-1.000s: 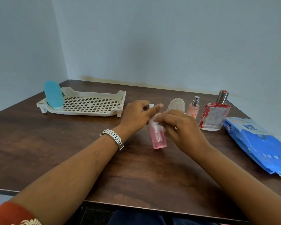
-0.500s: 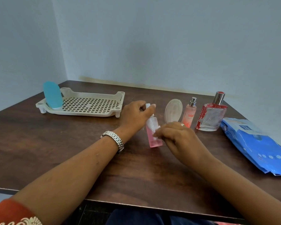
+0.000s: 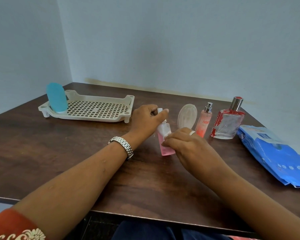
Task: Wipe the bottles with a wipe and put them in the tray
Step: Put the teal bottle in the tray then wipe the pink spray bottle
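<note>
While the pink bottle [image 3: 166, 144] is mid-wipe, it sits near the middle of the table [image 3: 59, 153], tipped a bit, with its base low by the wood. I honestly can't tell if it's touching down or just above it. The left hand [image 3: 145, 120] has its fingers and thumb curled round the white cap end, holding it steady. The right hand [image 3: 185, 146] is closed over the bottle's body, pinching what looks like a white wipe [image 3: 163, 129] against it. Most of the wipe is hidden under the fingers, so that's a best guess.

Just behind the hands there's a pale oval bottle [image 3: 187, 116], then a small peachy spray bottle [image 3: 203, 121] beside it, then a square glass bottle with red trim [image 3: 228, 122]. All three are upright on the table, none in the tray. A blue wipes pack [image 3: 274, 153] lies flat off to the right.

Over on the far left is the cream slotted tray [image 3: 87, 118], with one blue bottle [image 3: 56, 97] standing at its left end.

So progress-wise, I'd say we're early: one bottle looks done and trayed, the pink one is getting cleaned now and has yet to go across to the tray, and three more haven't been wiped or moved. Plenty of room in that tray for all of them.
</note>
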